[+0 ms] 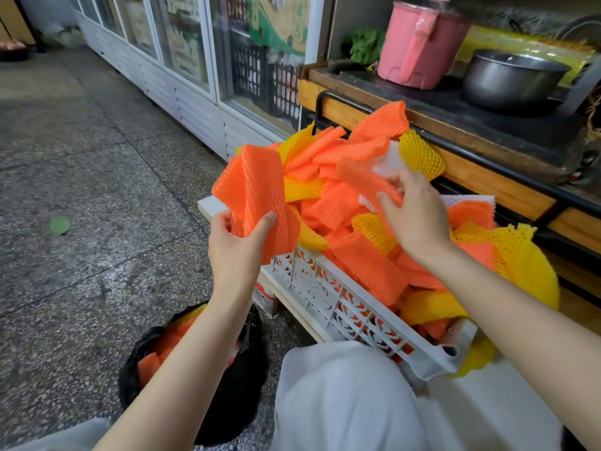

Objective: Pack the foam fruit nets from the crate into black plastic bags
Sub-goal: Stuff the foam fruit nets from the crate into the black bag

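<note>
The white lattice crate (325, 294) is heaped with orange and yellow foam nets (357, 262); the black plastic bag (234, 395) gapes on the floor (81, 190) beside it, part full. The left hand (235, 245) grips a bunch of orange nets (260, 183), and the right hand (419, 219) pinches another orange net (361, 180) off the heap. That net is best stacked flat on the bunch, then all lowered into the bag.

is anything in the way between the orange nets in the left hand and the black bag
Nothing visible does. The left hand grips the orange nets; the black bag sits open on the floor below, only that arm's forearm crossing over it.
</note>
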The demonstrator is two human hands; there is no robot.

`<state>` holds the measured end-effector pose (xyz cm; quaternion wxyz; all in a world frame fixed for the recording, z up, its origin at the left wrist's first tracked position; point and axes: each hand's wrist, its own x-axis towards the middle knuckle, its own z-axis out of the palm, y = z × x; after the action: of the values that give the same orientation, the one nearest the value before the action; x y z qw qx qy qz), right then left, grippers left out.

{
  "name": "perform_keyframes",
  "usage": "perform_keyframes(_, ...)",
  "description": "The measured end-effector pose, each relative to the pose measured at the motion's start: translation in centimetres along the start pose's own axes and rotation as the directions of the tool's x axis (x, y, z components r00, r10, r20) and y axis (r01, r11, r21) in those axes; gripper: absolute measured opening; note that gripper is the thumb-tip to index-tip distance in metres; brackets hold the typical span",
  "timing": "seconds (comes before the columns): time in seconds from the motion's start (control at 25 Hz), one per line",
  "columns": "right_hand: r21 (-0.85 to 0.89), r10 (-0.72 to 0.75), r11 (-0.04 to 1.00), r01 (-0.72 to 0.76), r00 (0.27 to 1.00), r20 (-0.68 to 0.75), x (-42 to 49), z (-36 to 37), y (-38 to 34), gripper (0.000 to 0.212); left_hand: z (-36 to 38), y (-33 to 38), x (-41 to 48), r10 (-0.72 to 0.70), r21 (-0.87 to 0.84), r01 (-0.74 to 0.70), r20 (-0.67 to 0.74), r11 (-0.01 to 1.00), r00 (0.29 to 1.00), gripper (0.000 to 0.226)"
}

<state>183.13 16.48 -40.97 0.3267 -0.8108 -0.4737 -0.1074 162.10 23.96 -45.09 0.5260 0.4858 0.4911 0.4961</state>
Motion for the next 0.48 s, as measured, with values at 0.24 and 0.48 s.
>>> perform_keyframes(0.24,-0.021,-0.195,0.980,0.200,0.971,0.138,0.0,4.2,-4.8,0.027,-1.7,-0.2,0.7,0.027,0.041,-0.024,-0.061,0.999,0.998,0.059)
perform_keyframes(0.48,-0.213,-0.187,0.917,0.336,0.837,0.515,-2.8,8.0,-6.3,0.064,-3.5,-1.6,0.9,0.008,0.076,-0.004,-0.056,0.997,0.998,0.051)
